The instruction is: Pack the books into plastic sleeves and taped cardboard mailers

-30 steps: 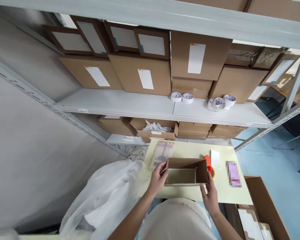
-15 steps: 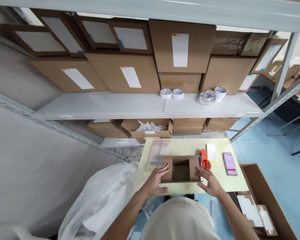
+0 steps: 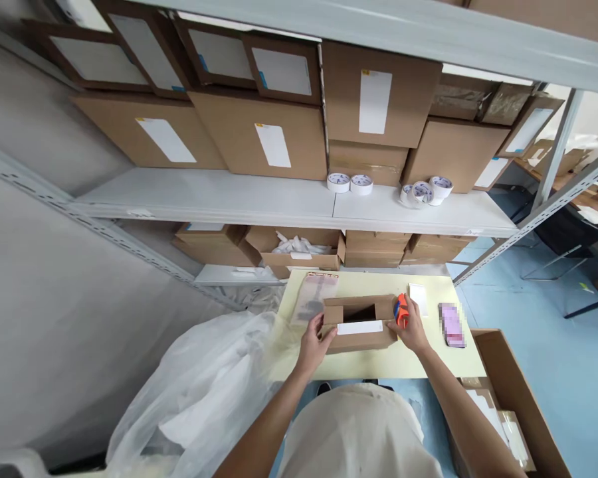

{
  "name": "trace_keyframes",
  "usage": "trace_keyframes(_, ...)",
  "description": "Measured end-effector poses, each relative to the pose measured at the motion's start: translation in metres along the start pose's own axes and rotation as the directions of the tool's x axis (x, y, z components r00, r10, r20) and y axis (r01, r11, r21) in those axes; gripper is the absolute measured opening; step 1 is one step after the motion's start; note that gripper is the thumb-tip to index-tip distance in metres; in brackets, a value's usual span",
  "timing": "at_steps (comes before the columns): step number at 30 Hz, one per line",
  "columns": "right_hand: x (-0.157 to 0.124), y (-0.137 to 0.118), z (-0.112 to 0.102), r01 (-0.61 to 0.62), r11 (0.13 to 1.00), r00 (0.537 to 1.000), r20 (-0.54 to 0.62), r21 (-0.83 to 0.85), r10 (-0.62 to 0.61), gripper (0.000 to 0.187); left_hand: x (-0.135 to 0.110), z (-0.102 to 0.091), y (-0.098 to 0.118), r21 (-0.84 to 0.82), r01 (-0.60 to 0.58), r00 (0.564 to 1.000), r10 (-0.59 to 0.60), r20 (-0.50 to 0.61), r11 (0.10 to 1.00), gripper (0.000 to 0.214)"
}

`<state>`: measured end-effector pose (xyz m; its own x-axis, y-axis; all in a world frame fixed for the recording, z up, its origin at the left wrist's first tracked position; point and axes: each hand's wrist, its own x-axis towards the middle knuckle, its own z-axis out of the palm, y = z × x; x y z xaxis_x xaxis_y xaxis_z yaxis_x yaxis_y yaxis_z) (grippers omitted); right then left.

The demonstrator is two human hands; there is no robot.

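Note:
A small open cardboard box (image 3: pixel 361 342) sits near the front edge of the pale yellow table, its white-labelled side turned up towards me. My left hand (image 3: pixel 315 344) grips the box's left end, thumb on the near side and fingers round the edge. At the right end, my right hand (image 3: pixel 411 328) has its thumb on the labelled side, and its other fingers are partly hidden beyond. An orange-and-blue tape dispenser (image 3: pixel 401 309) lies right beside that end, against my right hand's fingers. The end flaps fold over the dark opening.
On the table (image 3: pixel 299 362) lie a clear plastic bag (image 3: pixel 316 295), a white card (image 3: pixel 418 299) and a purple packet (image 3: pixel 451 324). Tape rolls (image 3: pixel 349 184) and boxes fill the shelf (image 3: pixel 219 192) ahead. A large carton (image 3: pixel 521 385) stands right; plastic sheeting (image 3: pixel 199 392) lies left.
The box has been tipped so its white-labelled side now faces up. My left hand has shifted to the box's near left edge, and my right hand has moved up its right end.

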<state>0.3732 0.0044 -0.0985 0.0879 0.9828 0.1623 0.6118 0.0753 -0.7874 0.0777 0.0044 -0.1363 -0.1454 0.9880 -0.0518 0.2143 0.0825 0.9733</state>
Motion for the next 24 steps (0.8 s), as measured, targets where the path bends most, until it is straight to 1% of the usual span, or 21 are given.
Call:
trace_keyframes(1, 0.008, -0.002, -0.002, -0.031, 0.997, 0.999, 0.030, 0.065, 0.029, 0.089, 0.001, 0.001, -0.003, -0.036, 0.036, 0.999, -0.036, 0.007, 0.999, 0.061)
trace_keyframes(2, 0.015, -0.004, -0.004, -0.069, 0.988, 0.996, 0.072, 0.136, 0.060, 0.092, 0.002, 0.001, -0.005, -0.063, 0.066, 0.998, -0.066, 0.008, 0.996, 0.065)
trace_keyframes(3, 0.020, -0.006, -0.004, -0.103, 0.976, 0.989, 0.120, 0.191, 0.081, 0.089, 0.003, 0.002, -0.006, -0.081, 0.090, 0.996, -0.089, 0.011, 0.993, 0.069)
trace_keyframes(5, 0.026, -0.010, -0.003, -0.150, 0.958, 0.974, 0.202, 0.243, 0.101, 0.068, 0.004, 0.002, -0.007, -0.097, 0.117, 0.993, -0.115, 0.030, 0.988, 0.077)
trace_keyframes(6, 0.026, -0.010, 0.000, -0.165, 0.956, 0.969, 0.222, 0.244, 0.110, 0.057, 0.003, 0.001, -0.007, -0.098, 0.115, 0.993, -0.111, 0.041, 0.989, 0.080)
trace_keyframes(7, 0.024, -0.010, 0.003, -0.173, 0.957, 0.967, 0.225, 0.233, 0.120, 0.051, 0.001, 0.001, -0.006, -0.091, 0.097, 0.995, -0.093, 0.047, 0.991, 0.081)
trace_keyframes(8, 0.020, -0.009, 0.007, -0.173, 0.961, 0.968, 0.216, 0.214, 0.126, 0.048, -0.001, 0.000, -0.005, -0.069, 0.059, 0.997, -0.056, 0.044, 0.996, 0.080)
trace_keyframes(10, 0.010, -0.005, 0.015, -0.149, 0.974, 0.977, 0.174, 0.168, 0.119, 0.044, -0.005, -0.001, -0.002, 0.032, -0.070, 0.997, 0.069, 0.033, 0.997, 0.072)
trace_keyframes(12, 0.002, -0.003, 0.022, -0.104, 0.987, 0.988, 0.127, 0.120, 0.089, 0.037, -0.009, -0.003, 0.001, 0.169, -0.212, 0.977, 0.203, 0.065, 0.963, 0.056)
trace_keyframes(14, -0.004, -0.004, 0.028, -0.072, 0.995, 0.994, 0.088, 0.073, 0.065, 0.032, -0.010, -0.005, 0.003, 0.265, -0.307, 0.951, 0.281, 0.132, 0.914, 0.043)
trace_keyframes(17, -0.007, -0.011, 0.033, -0.061, 0.998, 0.998, 0.011, 0.009, 0.061, 0.028, -0.009, -0.008, 0.005, 0.327, -0.372, 0.926, 0.322, 0.198, 0.869, 0.042)
trace_keyframes(21, -0.014, -0.018, 0.034, -0.087, 0.996, 0.988, -0.130, -0.029, 0.083, 0.029, -0.006, -0.011, 0.007, 0.371, -0.408, 0.909, 0.334, 0.249, 0.834, 0.046)
trace_keyframes(23, -0.023, -0.018, 0.033, -0.099, 0.994, 0.982, -0.163, -0.034, 0.092, 0.032, -0.006, -0.012, 0.010, 0.396, -0.409, 0.907, 0.319, 0.275, 0.822, 0.047)
trace_keyframes(24, -0.029, -0.017, 0.032, -0.094, 0.995, 0.984, -0.155, -0.039, 0.087, 0.033, -0.007, -0.012, 0.011, 0.410, -0.408, 0.907, 0.310, 0.285, 0.816, 0.048)
